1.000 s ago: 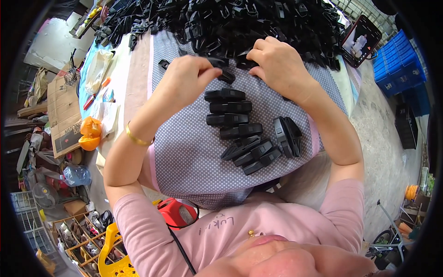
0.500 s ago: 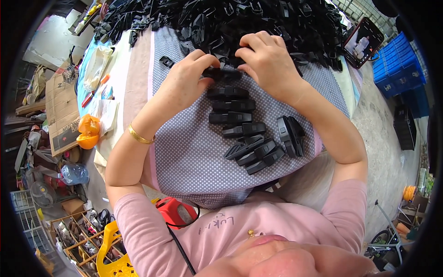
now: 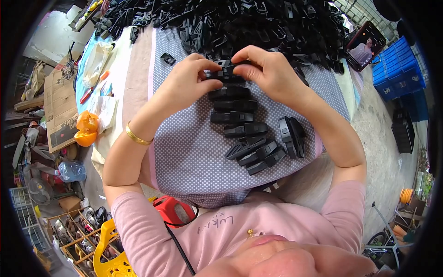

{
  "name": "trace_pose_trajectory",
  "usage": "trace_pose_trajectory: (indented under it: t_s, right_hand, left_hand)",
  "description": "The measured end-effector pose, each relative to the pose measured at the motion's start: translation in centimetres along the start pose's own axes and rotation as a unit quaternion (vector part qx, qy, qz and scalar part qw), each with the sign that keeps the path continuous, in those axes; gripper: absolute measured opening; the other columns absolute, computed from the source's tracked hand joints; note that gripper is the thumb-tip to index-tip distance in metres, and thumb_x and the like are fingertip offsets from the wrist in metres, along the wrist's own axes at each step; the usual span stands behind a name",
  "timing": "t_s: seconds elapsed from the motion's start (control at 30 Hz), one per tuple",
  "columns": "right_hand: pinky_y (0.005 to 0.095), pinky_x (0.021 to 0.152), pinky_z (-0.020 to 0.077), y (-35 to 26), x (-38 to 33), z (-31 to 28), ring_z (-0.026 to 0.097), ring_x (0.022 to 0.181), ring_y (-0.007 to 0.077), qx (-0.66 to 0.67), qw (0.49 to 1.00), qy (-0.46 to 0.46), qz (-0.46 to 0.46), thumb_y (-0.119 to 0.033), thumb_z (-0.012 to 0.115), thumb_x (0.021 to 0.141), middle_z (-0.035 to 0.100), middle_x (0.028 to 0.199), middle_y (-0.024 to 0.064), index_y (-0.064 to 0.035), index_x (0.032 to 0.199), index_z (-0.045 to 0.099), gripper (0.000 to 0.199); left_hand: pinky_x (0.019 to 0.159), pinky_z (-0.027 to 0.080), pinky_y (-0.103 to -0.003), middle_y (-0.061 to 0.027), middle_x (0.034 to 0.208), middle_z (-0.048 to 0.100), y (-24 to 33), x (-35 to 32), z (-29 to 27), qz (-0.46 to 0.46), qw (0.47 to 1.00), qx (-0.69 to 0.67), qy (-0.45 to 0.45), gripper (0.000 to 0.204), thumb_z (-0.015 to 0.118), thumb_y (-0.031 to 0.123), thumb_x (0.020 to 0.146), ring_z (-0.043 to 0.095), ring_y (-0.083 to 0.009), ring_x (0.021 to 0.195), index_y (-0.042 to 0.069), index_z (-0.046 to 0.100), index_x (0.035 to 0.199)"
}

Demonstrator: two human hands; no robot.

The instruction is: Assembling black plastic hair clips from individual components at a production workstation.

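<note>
In front of the heap, my left hand (image 3: 193,77) pinches one end of a black plastic clip-like part (image 3: 227,73) between thumb and fingers. My right hand (image 3: 266,73) grips the other end of it, thumb and forefinger closed on a dark piece there. Fingers partly cover the part, so how its pieces fit together cannot be made out. Below my hands runs a row of several similar black parts (image 3: 232,117) on the dotted grey cloth (image 3: 194,161). To its right, a few more black parts (image 3: 291,136) lean together.
A large heap of black plastic pieces (image 3: 258,27) covers the far side. One loose piece (image 3: 168,58) lies left of my hands. Further left are an opened orange (image 3: 86,129) and a clear plastic bag (image 3: 97,64). A phone (image 3: 366,46) stands at the far right, near blue crates (image 3: 398,69).
My hands have drawn back slightly from the heap. Both now grip the black part, tilted into clearer view. The phone's screen picture has changed.
</note>
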State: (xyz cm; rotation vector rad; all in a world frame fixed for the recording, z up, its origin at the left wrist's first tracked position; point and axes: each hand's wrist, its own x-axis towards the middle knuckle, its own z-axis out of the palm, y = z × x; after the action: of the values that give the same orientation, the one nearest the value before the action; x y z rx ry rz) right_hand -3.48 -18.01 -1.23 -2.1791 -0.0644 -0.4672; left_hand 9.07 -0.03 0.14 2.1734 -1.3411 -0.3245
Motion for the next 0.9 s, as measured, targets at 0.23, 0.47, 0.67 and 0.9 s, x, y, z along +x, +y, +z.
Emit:
trace_pose_trajectory:
  t_s: [0.23, 0.47, 0.67, 0.9]
  right_hand:
    - [0.0313, 0.067, 0.0519, 0.5, -0.6, -0.5, 0.063, 0.073, 0.0237, -0.235, 0.962, 0.026, -0.140, -0.014, 0.074, 0.077, 0.064, 0.082, 0.0096, -0.0012, 0.097, 0.069, 0.024]
    - [0.0325, 0.065, 0.0511, 0.3, -0.6, -1.1, 0.062, 0.072, 0.0233, -0.243, 0.964, -0.005, -0.104, -0.016, 0.074, 0.075, 0.062, 0.080, 0.0079, -0.0025, 0.092, 0.071, 0.022]
    - [0.0319, 0.063, 0.0507, 0.1, -0.5, -1.7, 0.062, 0.070, 0.0230, -0.227, 0.969, -0.040, -0.092, -0.014, 0.076, 0.072, 0.063, 0.078, 0.0080, -0.0022, 0.090, 0.072, 0.022]
    - [0.0313, 0.063, 0.0498, 0.7, -0.2, 0.0, 0.062, 0.070, 0.0229, -0.166, 0.978, -0.025, -0.122, -0.010, 0.075, 0.071, 0.063, 0.078, 0.0091, 0.0000, 0.091, 0.072, 0.022]
  left_hand:
    - [0.075, 0.050, -0.035, -0.0137, 0.092, 0.063, 0.4, 0.0, 0.2, 0.028, 0.999, 0.032, 0.031, 0.023, 0.068, 0.006, 0.077, 0.062, -0.0287, 0.084, -0.001, 0.070, 0.099]
    - [0.073, 0.051, -0.034, -0.0131, 0.089, 0.064, 0.3, -0.2, -0.3, 0.016, 1.000, -0.001, 0.011, 0.020, 0.069, 0.003, 0.075, 0.064, -0.0275, 0.080, -0.002, 0.071, 0.095]
    - [0.070, 0.052, -0.031, -0.0122, 0.086, 0.064, 0.5, -0.1, -0.4, 0.029, 1.000, 0.002, -0.005, 0.021, 0.071, 0.001, 0.074, 0.066, -0.0242, 0.077, -0.002, 0.071, 0.095]
    - [0.067, 0.051, -0.030, -0.0105, 0.082, 0.063, 0.4, 0.0, 0.2, 0.039, 0.998, -0.044, -0.013, 0.021, 0.073, 0.002, 0.072, 0.064, -0.0224, 0.074, -0.003, 0.071, 0.092]
